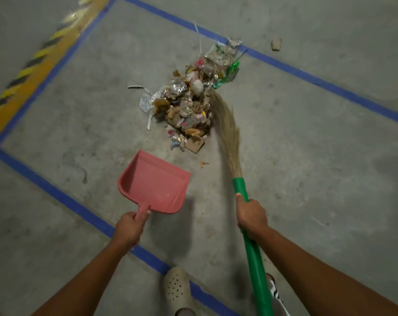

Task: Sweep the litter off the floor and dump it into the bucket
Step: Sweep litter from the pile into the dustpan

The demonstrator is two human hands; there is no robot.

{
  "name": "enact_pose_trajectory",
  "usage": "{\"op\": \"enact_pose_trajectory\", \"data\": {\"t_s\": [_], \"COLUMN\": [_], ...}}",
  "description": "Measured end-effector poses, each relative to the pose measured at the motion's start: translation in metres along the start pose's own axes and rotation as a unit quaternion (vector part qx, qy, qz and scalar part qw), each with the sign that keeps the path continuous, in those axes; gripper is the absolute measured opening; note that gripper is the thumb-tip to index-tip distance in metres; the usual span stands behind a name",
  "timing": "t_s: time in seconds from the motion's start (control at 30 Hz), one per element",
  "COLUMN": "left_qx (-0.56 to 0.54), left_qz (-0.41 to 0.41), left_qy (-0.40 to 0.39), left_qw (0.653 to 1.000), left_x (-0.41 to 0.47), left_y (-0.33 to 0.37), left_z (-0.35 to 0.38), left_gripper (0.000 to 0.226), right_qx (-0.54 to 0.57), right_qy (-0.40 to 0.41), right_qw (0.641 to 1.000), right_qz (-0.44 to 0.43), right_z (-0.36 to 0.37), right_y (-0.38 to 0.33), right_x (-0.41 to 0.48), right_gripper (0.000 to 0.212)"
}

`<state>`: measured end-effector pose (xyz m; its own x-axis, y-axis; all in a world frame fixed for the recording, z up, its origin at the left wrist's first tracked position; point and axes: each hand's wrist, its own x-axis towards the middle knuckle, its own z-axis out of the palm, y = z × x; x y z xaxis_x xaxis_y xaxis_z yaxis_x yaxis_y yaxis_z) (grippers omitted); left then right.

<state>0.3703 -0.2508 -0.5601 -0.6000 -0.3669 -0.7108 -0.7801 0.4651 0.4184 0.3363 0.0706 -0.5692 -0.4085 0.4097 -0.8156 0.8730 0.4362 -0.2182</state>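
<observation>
Gripping green-handled straw broom [241,188] with right hand [251,218], pink plastic dustpan [152,185] handle with left hand [127,229]; crumpled foil-and-paper litter [186,103] is looking light, scatter-prone.

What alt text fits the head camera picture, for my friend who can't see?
A person's left hand holds a pink dustpan while the right hand grips a green-handled broom, its bristles at the edge of a litter pile on a grey floor.

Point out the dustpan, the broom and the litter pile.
dustpan [153,182]: head view, on the pink pan's inner floor.
broom [227,131]: head view, on the straw bristles beside the pile.
litter pile [186,106]: head view, on the middle of the heap.
</observation>
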Motion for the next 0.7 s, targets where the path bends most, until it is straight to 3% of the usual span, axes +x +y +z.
{"op": "enact_pose_trajectory", "data": {"t_s": [0.13,0.33,0.57,0.7], "left_qx": [0.091,0.161,0.185,0.212], "left_qz": [0.007,-0.015,-0.02,-0.01], "left_qy": [0.009,-0.004,-0.073,-0.112], "left_qw": [0.996,0.987,0.98,0.971], "left_x": [0.005,0.075,0.225,0.293], "left_y": [0.024,0.037,0.036,0.045], "left_z": [-0.021,-0.05,-0.058,-0.051], "left_gripper": [0.051,0.039,0.027,0.017], "right_qx": [-0.017,-0.031,-0.025,-0.091], "right_qy": [0.004,0.001,0.011,0.039], "right_qw": [1.0,1.0,0.999,0.995], "right_qz": [-0.009,0.004,0.029,-0.005], "right_z": [-0.046,-0.076,-0.029,0.014], "right_y": [-0.021,-0.064,-0.116,-0.136], "right_x": [0.026,0.09,0.174,0.199], "right_gripper": [0.066,0.061,0.057,0.062]}}
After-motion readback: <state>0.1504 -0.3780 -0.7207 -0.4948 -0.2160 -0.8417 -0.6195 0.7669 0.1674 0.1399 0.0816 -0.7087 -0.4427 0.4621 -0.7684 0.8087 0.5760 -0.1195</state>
